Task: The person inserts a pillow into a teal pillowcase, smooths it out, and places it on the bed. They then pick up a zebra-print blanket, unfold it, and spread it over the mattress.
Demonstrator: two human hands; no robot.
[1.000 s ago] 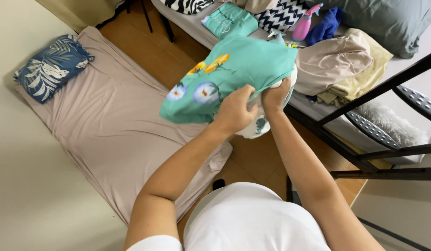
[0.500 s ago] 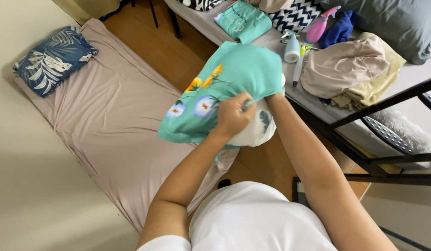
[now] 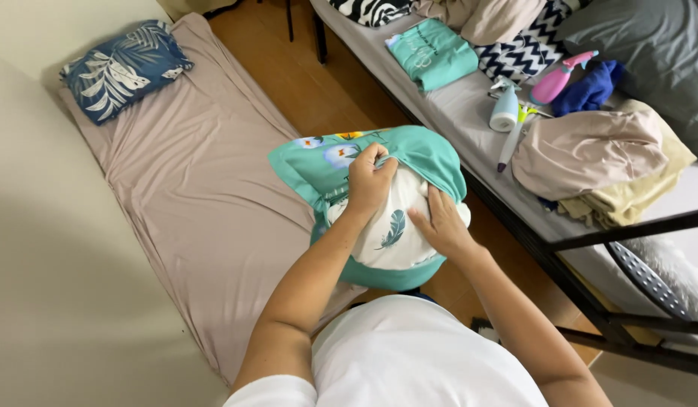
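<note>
Left hand [image 3: 370, 179] fingers clamped on teal cover [image 3: 409, 151], right hand [image 3: 441, 223] flat on white pillow [image 3: 390, 234]

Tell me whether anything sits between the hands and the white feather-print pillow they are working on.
Nothing visible does. The left hand grips the teal floral pillowcase at its opening, and the right hand presses directly on the white feather-print pillow.

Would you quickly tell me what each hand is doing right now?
Left hand: closed, gripping the edge of the teal pillowcase.
Right hand: open, pressed flat on the white pillow.
</note>
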